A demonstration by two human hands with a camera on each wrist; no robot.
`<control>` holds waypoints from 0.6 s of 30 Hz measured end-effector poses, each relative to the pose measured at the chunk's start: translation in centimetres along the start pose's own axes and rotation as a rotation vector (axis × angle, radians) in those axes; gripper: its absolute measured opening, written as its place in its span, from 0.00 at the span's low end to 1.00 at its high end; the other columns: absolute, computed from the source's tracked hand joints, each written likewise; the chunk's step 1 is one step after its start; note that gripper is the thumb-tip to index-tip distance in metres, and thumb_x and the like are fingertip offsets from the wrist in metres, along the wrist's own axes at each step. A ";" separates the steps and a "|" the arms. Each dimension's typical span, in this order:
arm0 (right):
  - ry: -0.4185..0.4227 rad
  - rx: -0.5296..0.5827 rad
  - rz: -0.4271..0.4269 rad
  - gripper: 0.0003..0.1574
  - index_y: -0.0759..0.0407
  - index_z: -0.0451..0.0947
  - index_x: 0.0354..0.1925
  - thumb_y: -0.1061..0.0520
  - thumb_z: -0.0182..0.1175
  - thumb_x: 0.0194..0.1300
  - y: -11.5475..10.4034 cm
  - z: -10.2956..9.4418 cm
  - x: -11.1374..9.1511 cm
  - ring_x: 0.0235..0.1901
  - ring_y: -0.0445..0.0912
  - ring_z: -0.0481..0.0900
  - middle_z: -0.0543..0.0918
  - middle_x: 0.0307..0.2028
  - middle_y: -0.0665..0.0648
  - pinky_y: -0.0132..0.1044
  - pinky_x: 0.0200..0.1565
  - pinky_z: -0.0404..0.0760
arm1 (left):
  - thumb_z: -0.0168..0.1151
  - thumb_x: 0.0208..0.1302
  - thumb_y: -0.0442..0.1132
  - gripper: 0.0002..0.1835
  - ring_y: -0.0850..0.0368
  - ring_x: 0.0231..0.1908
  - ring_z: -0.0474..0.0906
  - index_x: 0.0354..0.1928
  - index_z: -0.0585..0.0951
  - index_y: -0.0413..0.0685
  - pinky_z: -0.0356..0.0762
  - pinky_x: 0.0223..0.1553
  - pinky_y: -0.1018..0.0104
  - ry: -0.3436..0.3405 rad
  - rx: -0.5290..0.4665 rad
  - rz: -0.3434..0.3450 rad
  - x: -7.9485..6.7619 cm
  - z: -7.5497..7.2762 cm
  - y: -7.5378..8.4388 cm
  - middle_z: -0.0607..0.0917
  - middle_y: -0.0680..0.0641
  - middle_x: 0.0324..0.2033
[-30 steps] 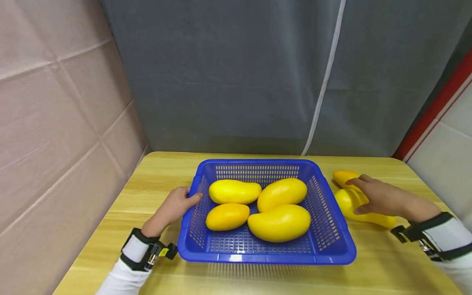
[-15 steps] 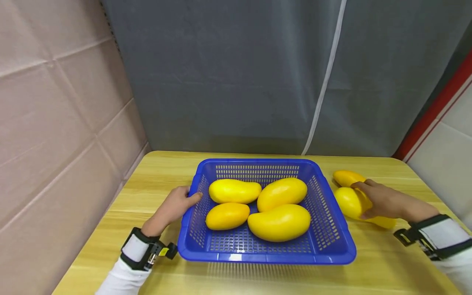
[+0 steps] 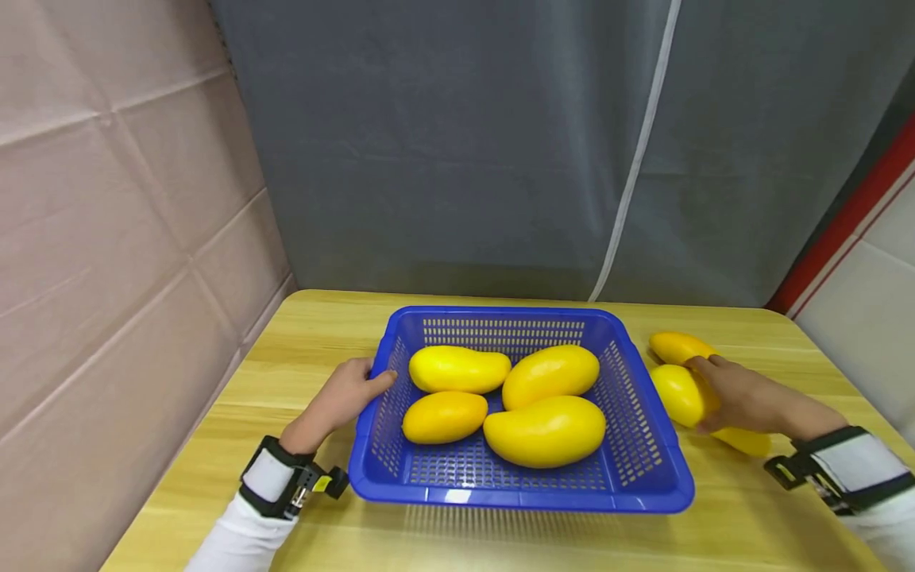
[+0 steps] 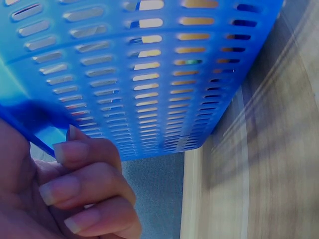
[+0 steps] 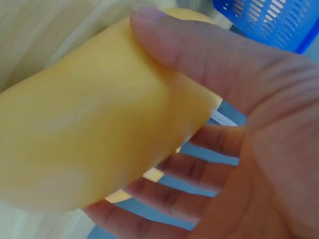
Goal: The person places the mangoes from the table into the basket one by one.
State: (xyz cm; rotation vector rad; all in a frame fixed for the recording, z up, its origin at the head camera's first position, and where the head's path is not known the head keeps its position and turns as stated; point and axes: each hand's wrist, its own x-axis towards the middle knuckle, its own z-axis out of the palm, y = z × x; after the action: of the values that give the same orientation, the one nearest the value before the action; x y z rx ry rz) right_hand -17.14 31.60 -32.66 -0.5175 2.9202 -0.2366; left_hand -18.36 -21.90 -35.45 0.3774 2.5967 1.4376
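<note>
A blue plastic basket (image 3: pixel 525 499) with slotted walls stands in the middle of the wooden table. My left hand (image 3: pixel 348 393) grips its left rim, thumb over the inner side; in the left wrist view, the fingers (image 4: pixel 94 184) curl beneath the rim outside. To the right of the basket, my right hand (image 3: pixel 739 397) is around a yellow mango (image 3: pixel 675 393). The right wrist view has the thumb lying along one side of this mango (image 5: pixel 94 109) and the fingers spread along the other. Another, more orange mango (image 3: pixel 679 346) lies just behind it.
Several yellow mangoes (image 3: pixel 546 433) lie in the basket. The wooden table (image 3: pixel 314 330) backs onto a grey curtain (image 3: pixel 443 159) with a white cord (image 3: pixel 636 159). A pinkish padded wall (image 3: pixel 129 278) runs along the left, and a white and red wall (image 3: pixel 875 278) along the right.
My right hand has shifted slightly rightward over the mango and its fingers have settled around it. The left hand keeps its hold on the basket, which stays in place.
</note>
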 end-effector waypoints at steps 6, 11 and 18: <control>-0.005 -0.051 0.051 0.62 0.77 0.63 0.56 0.37 0.77 0.37 -0.4 -0.5 0.0 0.33 0.54 0.74 0.75 0.39 0.69 0.60 0.40 0.77 | 0.54 0.69 0.44 0.17 0.53 0.19 0.81 0.41 0.79 0.33 0.80 0.23 0.61 -0.006 -0.007 -0.009 0.0 0.1 0.0 0.83 0.46 0.21; 0.004 -0.117 0.065 0.62 0.76 0.65 0.54 0.35 0.76 0.36 -0.8 -1.9 0.3 0.30 0.52 0.74 0.75 0.37 0.67 0.57 0.35 0.79 | 0.54 0.69 0.44 0.17 0.54 0.19 0.81 0.41 0.80 0.33 0.79 0.23 0.62 0.005 0.008 -0.005 0.0 0.0 0.0 0.83 0.47 0.21; 0.041 -0.197 0.061 0.60 0.72 0.67 0.54 0.36 0.77 0.34 -1.4 -4.2 0.4 0.27 0.50 0.73 0.75 0.34 0.62 0.50 0.29 0.78 | 0.54 0.69 0.43 0.16 0.54 0.19 0.81 0.39 0.80 0.33 0.79 0.23 0.62 0.009 0.013 0.000 0.0 0.1 -0.1 0.82 0.47 0.20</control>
State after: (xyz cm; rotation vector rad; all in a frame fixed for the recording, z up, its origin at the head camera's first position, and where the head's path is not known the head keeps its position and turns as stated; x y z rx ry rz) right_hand -17.86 30.66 -28.32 -0.4550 3.0105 0.0495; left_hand -18.37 -21.84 -35.57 0.3734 2.6147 1.4268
